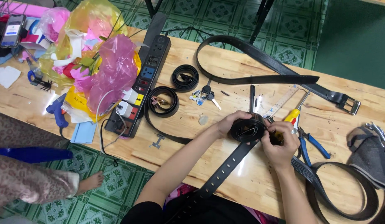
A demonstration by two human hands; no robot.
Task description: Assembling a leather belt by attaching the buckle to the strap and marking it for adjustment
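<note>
On the far left of the wooden counter (250, 182) lie a phone (12, 30), scraps of pink and white material, and a heap of yellow and pink plastic bags (99, 62). Below them, at the counter's near edge, rests a blue glue gun (56, 110). Just right of the bags, a black power strip (142, 83) runs diagonally with a white plug seated near its lower end. Beside it lie two coiled black belts, the lower coil (161, 101) holding a small metal clip, the upper coil (185, 77) set slightly farther back. A set of keys (205, 95) lies just right of these coils.

At centre, the left hand (228, 122) curls its fingers around the left side of a tightly rolled black belt (247, 128), gripping it. The right hand (279, 143) closes on the roll's right side, thumb pressed to the coil. The belt's punched tail runs from the roll down toward the person's lap.

Behind the hands, a long black belt (259, 56) loops across the counter and ends in a metal buckle (350, 103). A yellow-handled screwdriver (294, 114) and blue-handled pliers (313, 145) lie just right of the right hand. At far right sit a dark brown belt (342, 191) and a grey cloth (371, 155).
</note>
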